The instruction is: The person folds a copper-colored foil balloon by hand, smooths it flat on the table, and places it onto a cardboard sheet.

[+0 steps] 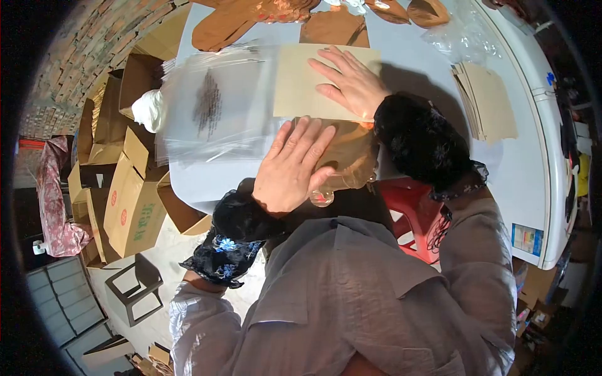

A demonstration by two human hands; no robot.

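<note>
Right hand (348, 78): open, palm flat on the pale beige cardboard sheet (295, 88), grasping nothing.
Left hand (291, 166): open, pressing the brown folded stocking in clear wrapping (351, 150), touching the sheet's near edge.
Left of sheet: stack of clear plastic bags with black print (213, 106).
Progress: seemingly midway; one piece is wrapped, and the loose brown stockings (226, 25) beyond the sheet are not yet wrapped.

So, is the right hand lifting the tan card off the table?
No, the right hand lies flat with fingers spread on the tan card, which lies flat on the white table.
</note>
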